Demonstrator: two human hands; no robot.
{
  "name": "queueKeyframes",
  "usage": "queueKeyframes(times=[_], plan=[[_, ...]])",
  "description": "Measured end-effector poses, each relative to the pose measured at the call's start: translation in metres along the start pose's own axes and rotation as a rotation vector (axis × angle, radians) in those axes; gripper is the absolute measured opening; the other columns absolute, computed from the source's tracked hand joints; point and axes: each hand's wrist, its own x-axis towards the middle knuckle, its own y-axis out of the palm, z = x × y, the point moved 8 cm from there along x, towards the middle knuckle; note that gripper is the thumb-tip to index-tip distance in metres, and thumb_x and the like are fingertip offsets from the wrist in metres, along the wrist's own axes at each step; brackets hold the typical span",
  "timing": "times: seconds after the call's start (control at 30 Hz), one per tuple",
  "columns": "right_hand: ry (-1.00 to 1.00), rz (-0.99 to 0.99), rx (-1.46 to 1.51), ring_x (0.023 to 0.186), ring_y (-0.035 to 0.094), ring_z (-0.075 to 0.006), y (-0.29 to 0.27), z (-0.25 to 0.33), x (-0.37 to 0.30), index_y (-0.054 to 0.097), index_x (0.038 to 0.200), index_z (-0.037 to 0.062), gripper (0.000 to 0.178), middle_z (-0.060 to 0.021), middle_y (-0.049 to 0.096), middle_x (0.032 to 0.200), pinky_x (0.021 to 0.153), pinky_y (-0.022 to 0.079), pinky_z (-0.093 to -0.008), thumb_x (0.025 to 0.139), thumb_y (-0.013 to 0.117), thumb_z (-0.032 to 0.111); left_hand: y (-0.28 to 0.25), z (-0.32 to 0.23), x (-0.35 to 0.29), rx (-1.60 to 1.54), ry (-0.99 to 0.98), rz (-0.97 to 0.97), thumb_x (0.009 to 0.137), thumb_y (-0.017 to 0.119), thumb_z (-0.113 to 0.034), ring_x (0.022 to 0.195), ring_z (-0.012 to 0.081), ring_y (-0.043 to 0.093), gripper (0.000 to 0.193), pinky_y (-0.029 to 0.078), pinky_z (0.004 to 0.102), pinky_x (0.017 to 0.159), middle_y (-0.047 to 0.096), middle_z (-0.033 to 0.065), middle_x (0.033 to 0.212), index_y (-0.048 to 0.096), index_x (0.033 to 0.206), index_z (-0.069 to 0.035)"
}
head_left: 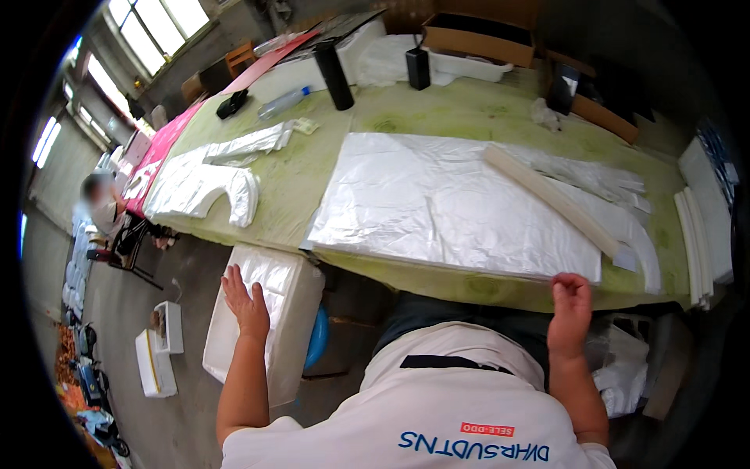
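Left hand spread by white plastic-wrapped block. Right hand curled at silvery plastic sheet, pinch unclear. Brown cardboard box: dark inside.

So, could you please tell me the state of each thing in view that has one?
Wide silvery plastic sheeting: lying flat, wrinkled
Long cream bar: lying diagonally on the sheeting
Blue-capped clear plastic bottle: lying on its side
Tall black cylinder: upright
Brown cardboard box at the back: open
Left hand: open, fingers apart
Right hand: fingers bent at the sheeting's edge, grip unclear
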Motion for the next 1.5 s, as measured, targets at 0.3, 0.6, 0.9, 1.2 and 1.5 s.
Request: queueKeyframes(times=[0.3, 0.6, 0.9, 1.2, 1.5], plan=[[-0.419, 0.054, -1.253, 0.132, 0.047, -0.0384, -0.083, 0.033, 0.106, 0.062, 0.126, 0.0093, 0.049, -0.0170, 0.058, 0.135, 0.111, 0.037, -0.0527, 0.079, 0.075, 0.016, 0.021, -0.238, -0.007, -0.424, 0.529, 0.148, 0.104, 0.039, -0.033, 0.154, 0.0448, 0.011, 0.058, 0.011, 0.0555, 0.123, 0.026, 0.0176, 0.165, 0.035, 0.156, -0.005], [-0.125, 0.341, -1.264, 0.109, 0.059, -0.0363, -0.075, 0.031, 0.121, 0.062, 0.124, 0.0082, 0.048, -0.0149, 0.064, 0.113, 0.093, 0.049, -0.0462, 0.079, 0.073, 0.022, 0.084, -0.378, 0.045, -0.114, 0.610, 0.288, 0.091, 0.067, -0.037, 0.154, 0.0425, 0.014, 0.065, 0.007, 0.0645, 0.121, 0.028, 0.0123, 0.165, 0.047, 0.151, -0.019], [0.166, 0.113, -0.538, 0.107, 0.064, -0.0351, -0.073, 0.024, 0.025, 0.052, 0.131, -0.0023, 0.049, -0.0241, 0.062, 0.119, 0.093, 0.051, -0.0420, 0.090, 0.068, 0.020, 0.136, -0.372, 0.041, 0.052, 0.475, 0.619, 0.092, 0.066, -0.050, 0.156, 0.0376, 0.010, 0.073, 0.004, 0.0592, 0.123, 0.022, 0.0116, 0.167, 0.042, 0.155, -0.021], [0.367, 0.155, -0.389, 0.112, 0.061, -0.0312, -0.023, -0.008, 0.015, 0.039, 0.145, -0.0020, 0.055, -0.0221, 0.059, 0.129, 0.097, 0.048, -0.0386, 0.098, 0.061, 0.016, 0.135, -0.369, 0.044, 0.017, 0.484, 0.614, 0.090, 0.068, -0.046, 0.155, 0.0392, 0.011, 0.073, 0.005, 0.0599, 0.123, 0.023, 0.0129, 0.167, 0.043, 0.154, -0.019], [0.187, 0.184, -0.529, 0.125, 0.055, -0.0289, 0.006, 0.018, -0.008, 0.031, 0.152, -0.0018, 0.060, -0.0222, 0.052, 0.140, 0.105, 0.043, -0.0374, 0.099, 0.055, 0.013, 0.134, -0.361, 0.045, -0.148, 0.501, 0.568, 0.092, 0.065, -0.047, 0.155, 0.0389, 0.011, 0.071, 0.003, 0.0603, 0.122, 0.024, 0.0150, 0.166, 0.044, 0.153, -0.017]])
